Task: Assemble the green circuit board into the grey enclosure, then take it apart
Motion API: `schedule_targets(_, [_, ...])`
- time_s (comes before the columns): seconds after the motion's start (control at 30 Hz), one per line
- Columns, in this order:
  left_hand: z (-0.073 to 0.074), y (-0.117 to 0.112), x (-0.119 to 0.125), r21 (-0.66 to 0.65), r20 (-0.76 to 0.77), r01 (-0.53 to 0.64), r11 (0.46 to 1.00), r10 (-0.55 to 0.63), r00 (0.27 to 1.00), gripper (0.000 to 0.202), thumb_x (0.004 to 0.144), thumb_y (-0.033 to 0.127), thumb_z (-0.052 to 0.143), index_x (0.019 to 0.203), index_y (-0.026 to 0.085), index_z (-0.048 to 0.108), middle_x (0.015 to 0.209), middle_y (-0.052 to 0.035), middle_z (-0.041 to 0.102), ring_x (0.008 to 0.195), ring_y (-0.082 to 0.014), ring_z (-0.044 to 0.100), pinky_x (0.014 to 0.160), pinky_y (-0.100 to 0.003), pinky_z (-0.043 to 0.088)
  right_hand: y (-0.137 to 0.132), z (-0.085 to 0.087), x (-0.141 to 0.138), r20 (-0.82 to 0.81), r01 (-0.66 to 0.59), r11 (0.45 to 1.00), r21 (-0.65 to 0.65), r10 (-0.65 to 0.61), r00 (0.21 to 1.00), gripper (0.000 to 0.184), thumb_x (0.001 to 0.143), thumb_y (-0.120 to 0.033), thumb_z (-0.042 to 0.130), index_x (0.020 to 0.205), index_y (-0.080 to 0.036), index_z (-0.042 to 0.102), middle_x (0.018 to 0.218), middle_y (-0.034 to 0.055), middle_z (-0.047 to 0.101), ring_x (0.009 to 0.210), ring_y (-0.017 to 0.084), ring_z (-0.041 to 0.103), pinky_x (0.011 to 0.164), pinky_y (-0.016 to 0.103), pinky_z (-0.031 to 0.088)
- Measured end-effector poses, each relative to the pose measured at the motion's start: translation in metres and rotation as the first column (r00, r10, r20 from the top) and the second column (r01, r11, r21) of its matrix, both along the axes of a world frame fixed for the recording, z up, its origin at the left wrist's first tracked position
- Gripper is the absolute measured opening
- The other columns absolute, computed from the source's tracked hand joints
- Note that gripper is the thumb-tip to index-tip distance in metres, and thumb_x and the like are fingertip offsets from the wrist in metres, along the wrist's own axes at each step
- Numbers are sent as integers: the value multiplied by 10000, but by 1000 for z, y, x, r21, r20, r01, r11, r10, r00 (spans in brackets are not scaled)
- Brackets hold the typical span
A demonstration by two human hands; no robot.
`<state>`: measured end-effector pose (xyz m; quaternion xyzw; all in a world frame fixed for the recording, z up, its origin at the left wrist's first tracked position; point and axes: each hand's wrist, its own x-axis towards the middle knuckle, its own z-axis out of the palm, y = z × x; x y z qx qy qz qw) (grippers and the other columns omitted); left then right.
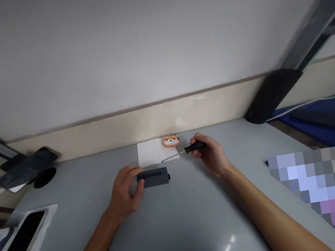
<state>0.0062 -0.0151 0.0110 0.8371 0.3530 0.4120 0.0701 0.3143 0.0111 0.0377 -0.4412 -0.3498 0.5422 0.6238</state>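
Observation:
A dark grey box with a row of vent slots (156, 178) lies on the grey table, a small black knob at its right end. My left hand (128, 191) grips its left end between thumb and fingers. In my right hand (210, 154) is a screwdriver (194, 146) with a black handle and a yellow collar. Its thin shaft points left, and the dark tip is just above and behind the box's right end, seemingly apart from it. Behind the box, a white paper sheet (149, 151) carries an orange animal-face case (170, 141).
A phone (28, 168) with a white cable leans at the back left, beside a round dark hole (45, 177). Another phone (18, 249) lies on white paper at left. A black cylinder-like object (272, 96) stands at the back right; a pixelated area covers the right side.

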Motion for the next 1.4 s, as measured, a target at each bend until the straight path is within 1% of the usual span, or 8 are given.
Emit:
schedule_targets(0.13, [5, -7, 15, 135, -107, -20, 991, 35, 994, 317, 939, 159, 587, 1241, 252, 616, 1229, -82, 698, 1136, -247, 650, 1003, -437, 473, -1, -2, -1, 38, 20, 999, 25, -21, 999, 241, 801, -427, 680, 717, -214, 609, 774, 15, 602, 563, 124, 456, 488, 298, 302])
schedule_targets(0.27, [3, -12, 29, 163, -221, -11, 987, 47, 974, 390, 953, 134, 587, 1328, 242, 576, 1282, -79, 702, 1192, -237, 644, 1069, -442, 417, 0, -4, 0, 49, 9, 1000, 24, -10, 999, 245, 806, -414, 656, 689, -205, 606, 756, 16, 568, 568, 120, 430, 481, 287, 280])
schedule_targets(0.4, [-3, -13, 33, 216, -253, -21, 976, 77, 964, 455, 955, 125, 595, 1393, 234, 533, 1297, -87, 699, 1194, -232, 650, 1069, -423, 420, 2, -5, -1, 76, -7, 1000, 9, 7, 997, 250, 806, -421, 652, 690, -203, 614, 729, 7, 542, 558, 117, 409, 476, 284, 261])
schedule_targets(0.63, [-3, -13, 35, 224, -259, -31, 974, 91, 962, 467, 966, 115, 589, 1412, 224, 506, 1289, -90, 696, 1174, -229, 647, 1046, -412, 427, 2, -6, -3, 96, -40, 999, 36, 36, 995, 249, 821, -425, 629, 683, -218, 615, 694, 18, 535, 581, 145, 392, 482, 297, 267])
schedule_targets(0.83, [-4, -14, 40, 201, -294, -45, 978, 105, 950, 491, 977, 154, 581, 1453, 226, 486, 1267, -102, 681, 1137, -254, 632, 1020, -438, 428, 4, -12, -2, 80, -68, 997, 24, 66, 995, 249, 838, -392, 623, 675, -204, 620, 710, 19, 524, 569, 130, 385, 479, 293, 256])
schedule_targets(1.1, [-2, -13, 41, 218, -327, -48, 975, 119, 937, 480, 967, 138, 577, 1434, 233, 524, 1251, -90, 685, 1110, -260, 622, 1010, -445, 429, 6, -15, 3, 78, -32, 999, -27, 34, 996, 226, 827, -368, 609, 682, -197, 631, 703, 15, 500, 563, 124, 407, 481, 282, 281])
schedule_targets(1.27, [1, -15, 43, 244, -393, -65, 968, 160, 905, 475, 963, 148, 574, 1432, 206, 540, 1178, -97, 702, 1040, -264, 640, 963, -440, 443, 8, -13, 6, 36, -20, 1000, -18, 21, 999, 209, 804, -358, 618, 666, -201, 607, 716, 21, 517, 564, 127, 391, 466, 279, 287])
schedule_targets(1.4, [2, -15, 44, 237, -398, -71, 969, 163, 903, 458, 974, 141, 563, 1426, 214, 552, 1155, -83, 709, 1028, -244, 647, 954, -421, 456, 7, -11, 4, -16, -7, 1000, -25, 7, 1000, 218, 790, -368, 637, 665, -192, 604, 707, 15, 529, 542, 111, 391, 454, 260, 300])
